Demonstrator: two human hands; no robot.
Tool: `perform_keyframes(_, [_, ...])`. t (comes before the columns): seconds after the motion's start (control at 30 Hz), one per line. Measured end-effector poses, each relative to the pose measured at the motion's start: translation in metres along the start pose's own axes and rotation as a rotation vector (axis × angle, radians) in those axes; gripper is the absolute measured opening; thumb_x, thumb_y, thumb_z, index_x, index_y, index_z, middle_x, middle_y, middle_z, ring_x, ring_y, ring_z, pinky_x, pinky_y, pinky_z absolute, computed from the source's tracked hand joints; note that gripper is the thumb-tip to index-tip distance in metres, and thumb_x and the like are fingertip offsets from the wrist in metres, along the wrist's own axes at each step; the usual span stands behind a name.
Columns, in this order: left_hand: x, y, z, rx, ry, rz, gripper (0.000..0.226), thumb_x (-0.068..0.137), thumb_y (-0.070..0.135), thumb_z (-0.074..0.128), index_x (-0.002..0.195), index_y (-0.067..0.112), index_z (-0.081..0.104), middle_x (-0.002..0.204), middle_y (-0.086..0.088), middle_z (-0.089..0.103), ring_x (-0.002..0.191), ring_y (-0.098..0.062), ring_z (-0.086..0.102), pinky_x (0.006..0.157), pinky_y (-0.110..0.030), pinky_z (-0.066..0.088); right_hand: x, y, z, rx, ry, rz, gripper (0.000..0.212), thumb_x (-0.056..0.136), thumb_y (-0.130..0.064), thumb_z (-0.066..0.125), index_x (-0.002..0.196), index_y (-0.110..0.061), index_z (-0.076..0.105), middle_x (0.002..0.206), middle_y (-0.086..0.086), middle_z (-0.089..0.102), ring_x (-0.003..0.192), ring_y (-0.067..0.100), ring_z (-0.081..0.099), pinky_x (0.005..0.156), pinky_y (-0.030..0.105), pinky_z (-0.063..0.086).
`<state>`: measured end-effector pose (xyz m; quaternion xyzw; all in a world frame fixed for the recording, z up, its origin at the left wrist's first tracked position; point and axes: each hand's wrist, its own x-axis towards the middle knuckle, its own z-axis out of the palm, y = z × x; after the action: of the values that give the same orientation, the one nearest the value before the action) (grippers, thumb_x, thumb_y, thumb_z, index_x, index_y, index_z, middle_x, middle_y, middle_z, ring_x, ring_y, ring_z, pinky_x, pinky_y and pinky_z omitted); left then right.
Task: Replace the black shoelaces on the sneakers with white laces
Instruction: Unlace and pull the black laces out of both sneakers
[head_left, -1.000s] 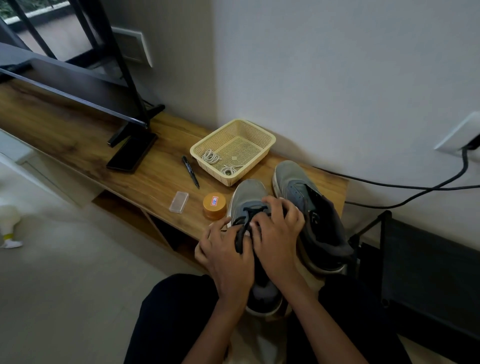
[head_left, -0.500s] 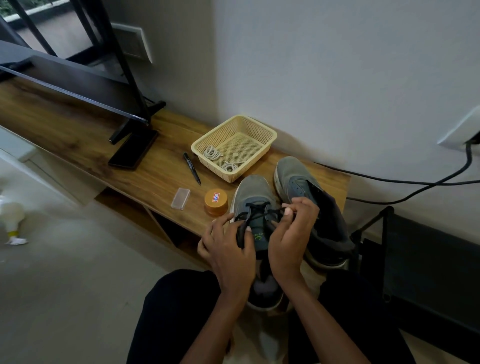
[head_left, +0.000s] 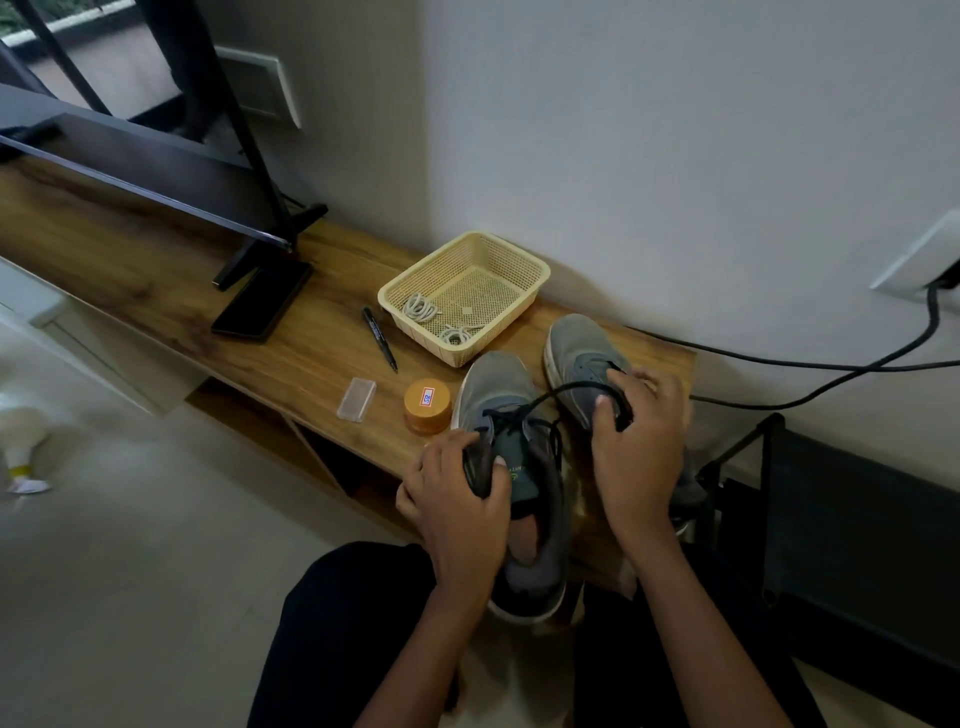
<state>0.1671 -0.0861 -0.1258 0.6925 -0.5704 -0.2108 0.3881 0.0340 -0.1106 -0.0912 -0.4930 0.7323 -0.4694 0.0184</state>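
Fingers (head_left: 644, 387) pinching black lace (head_left: 563, 388), grey sneaker (head_left: 493, 382) half-unlaced

A single wide-angle view, worn on the person's head, directed forward and steeply downward, the left hand (head_left: 457, 499) and right hand (head_left: 639, 452) seen close below centre, the wooden bench (head_left: 156, 270) stretched to the upper left, the wall (head_left: 675, 156) faced behind it

Sneakers (head_left: 493, 387), jar (head_left: 427, 406), pen (head_left: 379, 339) hem basket's (head_left: 521, 305) near side.

Home: television (head_left: 156, 171) on wooden bench (head_left: 156, 291)
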Motion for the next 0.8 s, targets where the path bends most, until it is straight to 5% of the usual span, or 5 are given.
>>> perform_keyframes(0.17, [0.011, 0.006, -0.004, 0.042, -0.076, 0.105, 0.044, 0.080, 0.049, 0.052, 0.119, 0.030, 0.053, 0.130, 0.010, 0.045, 0.127, -0.013, 0.028, 0.101, -0.034, 0.018, -0.006, -0.009, -0.004, -0.108, 0.039, -0.178, 0.021, 0.081, -0.011, 0.055, 0.099, -0.010, 0.065, 0.112, 0.009, 0.052, 0.100, 0.025, 0.043, 0.078, 0.029, 0.040])
perform_keyframes(0.3, [0.030, 0.017, -0.001, 0.116, -0.196, 0.060, 0.028, 0.088, 0.033, 0.058, 0.116, 0.029, 0.060, 0.138, 0.009, 0.040, 0.134, -0.016, 0.019, 0.108, -0.039, 0.016, -0.020, -0.013, 0.004, -0.091, -0.445, -0.119, 0.018, 0.091, -0.021, 0.053, 0.100, -0.011, 0.064, 0.101, 0.001, 0.057, 0.098, 0.015, 0.046, 0.082, 0.030, 0.042])
perform_keyframes(0.37, [0.040, 0.022, 0.000, 0.113, -0.240, -0.003, 0.026, 0.090, 0.034, 0.055, 0.115, 0.032, 0.061, 0.139, 0.009, 0.040, 0.134, -0.016, 0.020, 0.109, -0.041, 0.016, -0.027, -0.011, 0.009, -0.126, -0.527, -0.072, 0.024, 0.093, -0.033, 0.049, 0.107, -0.016, 0.059, 0.105, -0.003, 0.054, 0.102, 0.014, 0.047, 0.083, 0.031, 0.043])
perform_keyframes(0.6, [0.073, 0.033, 0.005, 0.416, -0.389, 0.032, 0.023, 0.085, 0.034, 0.063, 0.108, 0.036, 0.065, 0.139, 0.004, 0.041, 0.132, -0.023, 0.025, 0.108, -0.047, 0.021, -0.030, -0.003, 0.012, -0.079, -0.524, 0.025, 0.017, 0.084, -0.031, 0.058, 0.089, -0.022, 0.045, 0.088, -0.009, 0.046, 0.086, 0.011, 0.046, 0.064, 0.029, 0.037])
perform_keyframes(0.8, [0.083, 0.031, 0.007, 0.165, -0.261, 0.017, 0.018, 0.085, 0.041, 0.064, 0.100, 0.034, 0.069, 0.124, 0.009, 0.054, 0.121, -0.019, 0.040, 0.101, -0.043, 0.028, -0.030, -0.002, 0.013, -0.073, -0.538, 0.044, 0.017, 0.083, -0.026, 0.058, 0.091, -0.020, 0.044, 0.094, -0.004, 0.047, 0.089, 0.013, 0.046, 0.067, 0.031, 0.038])
